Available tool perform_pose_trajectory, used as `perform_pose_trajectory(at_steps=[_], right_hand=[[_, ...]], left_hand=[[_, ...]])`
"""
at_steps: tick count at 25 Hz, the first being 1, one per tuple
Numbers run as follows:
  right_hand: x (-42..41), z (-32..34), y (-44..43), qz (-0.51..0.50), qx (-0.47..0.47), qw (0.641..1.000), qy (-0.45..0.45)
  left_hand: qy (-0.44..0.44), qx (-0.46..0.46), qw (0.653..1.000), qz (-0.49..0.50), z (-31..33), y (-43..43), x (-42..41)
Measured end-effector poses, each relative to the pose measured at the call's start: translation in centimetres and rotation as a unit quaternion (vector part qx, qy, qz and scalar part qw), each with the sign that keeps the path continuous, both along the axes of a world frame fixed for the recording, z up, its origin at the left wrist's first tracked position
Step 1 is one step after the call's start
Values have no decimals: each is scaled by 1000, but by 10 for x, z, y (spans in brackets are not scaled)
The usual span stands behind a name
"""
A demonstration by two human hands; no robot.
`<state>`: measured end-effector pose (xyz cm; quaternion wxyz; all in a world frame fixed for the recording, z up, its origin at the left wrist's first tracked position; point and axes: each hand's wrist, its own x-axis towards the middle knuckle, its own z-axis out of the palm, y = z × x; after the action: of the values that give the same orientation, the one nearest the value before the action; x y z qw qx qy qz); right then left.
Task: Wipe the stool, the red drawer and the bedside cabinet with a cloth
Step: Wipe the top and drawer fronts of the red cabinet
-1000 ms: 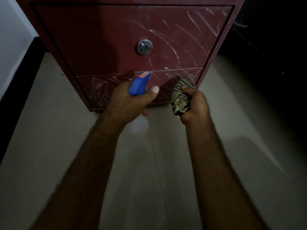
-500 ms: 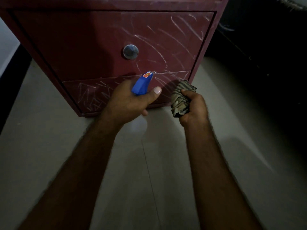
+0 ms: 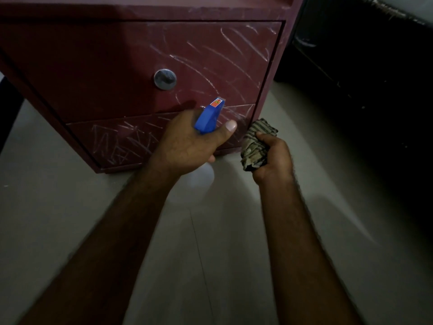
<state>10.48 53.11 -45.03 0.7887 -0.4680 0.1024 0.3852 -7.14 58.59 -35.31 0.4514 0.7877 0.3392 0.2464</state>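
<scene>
A dark red drawer (image 3: 112,73) with a round metal knob (image 3: 165,79) and white scratch marks fills the top of the view. Under it runs a scratched red bottom panel (image 3: 117,141). My left hand (image 3: 187,146) grips a spray bottle with a blue head (image 3: 209,116), its nozzle pointing at the seam between drawer and panel. The bottle's pale body (image 3: 202,179) shows below the hand. My right hand (image 3: 271,158) holds a bunched striped cloth (image 3: 256,144) just right of the bottle, close to the panel's right end.
Pale tiled floor (image 3: 210,254) spreads below the red unit. A dark piece of furniture (image 3: 365,78) stands to the right, with a narrow floor gap between it and the red unit.
The view has tilted up and swung left, so the drawer sits lower and further left in the frame. Both hands keep their hold and stay in front of the lower panel.
</scene>
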Motion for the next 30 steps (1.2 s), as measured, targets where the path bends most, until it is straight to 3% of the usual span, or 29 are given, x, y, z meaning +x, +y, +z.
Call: perform_pose_trajectory(at_steps=[10, 20, 30], right_hand=[[4, -2, 0, 6, -8, 1000, -20], [-4, 12, 1, -21, -23, 994, -106], [-10, 27, 22, -63, -15, 989, -136]], left_hand=[[-53, 10, 997, 50, 14, -5, -4], [1, -35, 997, 69, -2, -3, -30], [-20, -19, 998, 65, -10, 2, -50]])
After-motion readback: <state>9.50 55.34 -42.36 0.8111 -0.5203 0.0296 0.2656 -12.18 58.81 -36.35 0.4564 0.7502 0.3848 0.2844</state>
